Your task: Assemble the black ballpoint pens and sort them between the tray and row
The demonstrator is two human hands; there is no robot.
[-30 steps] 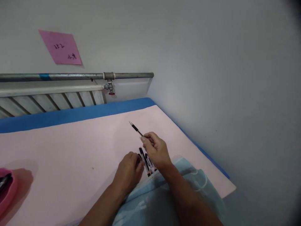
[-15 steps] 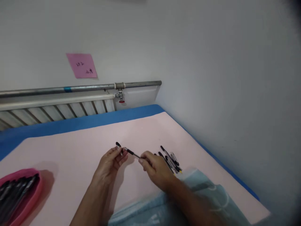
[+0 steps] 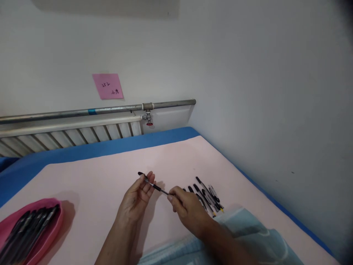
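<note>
A pen (image 3: 156,187) with a black grip section and a clear barrel is held above the pink surface. Its rear end is pinched between the thumb and fingers of my right hand (image 3: 190,210). My left hand (image 3: 135,200) has its thumb and index finger closed on a black-clipped pen cap (image 3: 141,173), while the other fingers are loosely bent behind. Cap and pen are in line, with the pen's tip end at the cap; how far it goes in is hard to see. Right of my right hand lies a loose group of pens (image 3: 209,197).
At the lower left a pink basket (image 3: 61,213) holds several black-capped pens. A light blue cloth (image 3: 242,224) lies along the near edge. The pink mat (image 3: 96,184) covers a blue surface (image 3: 110,149), backed by a radiator, a pipe (image 3: 118,109) and a wall with a pink note (image 3: 108,86).
The cap has turned from a steep angle into line with the pen, and the pen's tip end has come up to it. The whole view has shifted slightly.
</note>
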